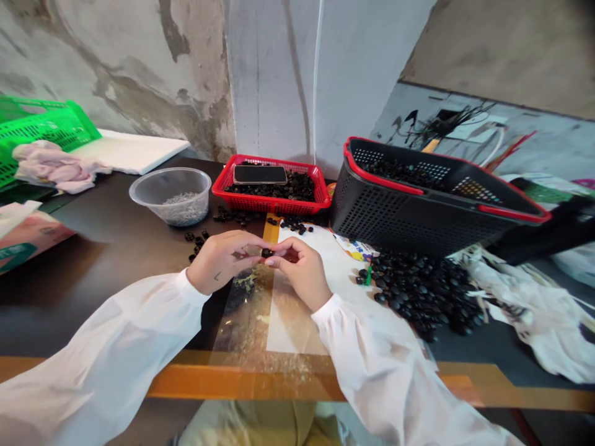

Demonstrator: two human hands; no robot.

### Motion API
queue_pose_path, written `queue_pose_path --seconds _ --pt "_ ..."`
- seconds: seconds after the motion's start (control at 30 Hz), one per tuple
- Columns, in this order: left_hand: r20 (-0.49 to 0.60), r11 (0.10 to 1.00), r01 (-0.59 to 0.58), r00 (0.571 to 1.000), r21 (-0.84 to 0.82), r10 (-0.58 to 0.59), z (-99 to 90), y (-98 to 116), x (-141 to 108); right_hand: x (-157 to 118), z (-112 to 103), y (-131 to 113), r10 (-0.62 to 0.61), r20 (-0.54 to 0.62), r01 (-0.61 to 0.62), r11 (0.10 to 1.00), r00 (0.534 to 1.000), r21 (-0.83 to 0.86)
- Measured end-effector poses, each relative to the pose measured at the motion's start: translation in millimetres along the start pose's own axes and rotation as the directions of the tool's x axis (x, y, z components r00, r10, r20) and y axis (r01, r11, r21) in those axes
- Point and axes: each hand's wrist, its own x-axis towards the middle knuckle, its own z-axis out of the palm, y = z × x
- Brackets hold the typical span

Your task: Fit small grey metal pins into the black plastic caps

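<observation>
A small round black part is pinched between the fingertips of both hands above the table. My left hand closes on it from the left, thumb and forefinger together. From the other side my right hand grips it too, and the fingers hide much of it. Below lies a white sheet beside a worn, transparent-taped strip. Several loose black parts sit just left of my left hand. To the right of my right hand spreads a big heap of black parts.
A clear plastic bowl holds small pale metal-looking pieces. Behind are a red basket of black parts with a phone on top, and a tall black basket. Cloth lies right; a tissue pack and green crate left.
</observation>
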Motion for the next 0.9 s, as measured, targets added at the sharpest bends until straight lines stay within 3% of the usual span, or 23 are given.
queue_pose_path --seconds 0.23,0.53,0.7,0.9 --pt "-0.037 0.994 -0.037 0.998 0.101 0.041 0.3 2 0 1 -2 -1 -0.014 -0.021 0.013 0.997 1.000 -0.070" --pt "-0.034 0.994 -0.046 0.998 0.095 0.049 -0.8 2 0 0 -2 0 -0.003 0.005 0.003 0.998 1.000 -0.059" --pt "-0.004 0.996 0.076 0.997 -0.036 -0.076 3.4 -2 -3 -1 0 -2 0.001 0.007 -0.001 1.000 1.000 -0.013" --pt "-0.083 0.960 0.163 0.979 -0.227 -0.185 8.2 8 -3 -6 -1 -11 -0.103 0.008 0.104 0.991 0.995 -0.085"
